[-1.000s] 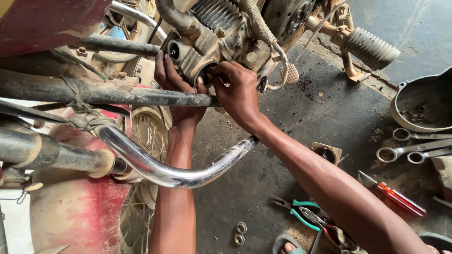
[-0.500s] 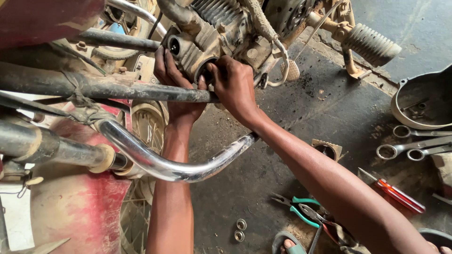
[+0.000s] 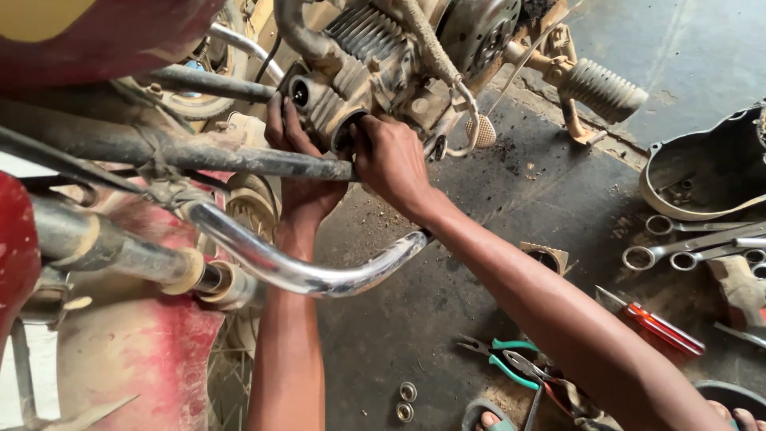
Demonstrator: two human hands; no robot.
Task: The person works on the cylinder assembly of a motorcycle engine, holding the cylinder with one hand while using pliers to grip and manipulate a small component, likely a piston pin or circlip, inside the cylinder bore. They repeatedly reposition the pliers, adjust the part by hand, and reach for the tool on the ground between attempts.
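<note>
Both hands are up at the motorcycle engine [image 3: 383, 56], working on its finned cylinder head. The left hand [image 3: 299, 172] reaches up from below with its fingers spread flat against the head's left side, bracing it rather than gripping. The right hand [image 3: 391, 160] has its fingertips curled into a round opening on the head; whether they pinch a small part there cannot be told. Judging by this, the step in hand is seating or freeing something in that opening — the next move calls for fine fingertip work while the left hand steadies the head.

A curved chrome pipe [image 3: 303, 271] crosses in front of both forearms, and a dark frame tube [image 3: 199, 156] runs just beside the hands, crowding the reach. On the floor [image 3: 415, 319] lie green-handled pliers [image 3: 511, 363], a red screwdriver [image 3: 662, 327], spanners [image 3: 686, 251] near the right edge and two washers [image 3: 407, 401].
</note>
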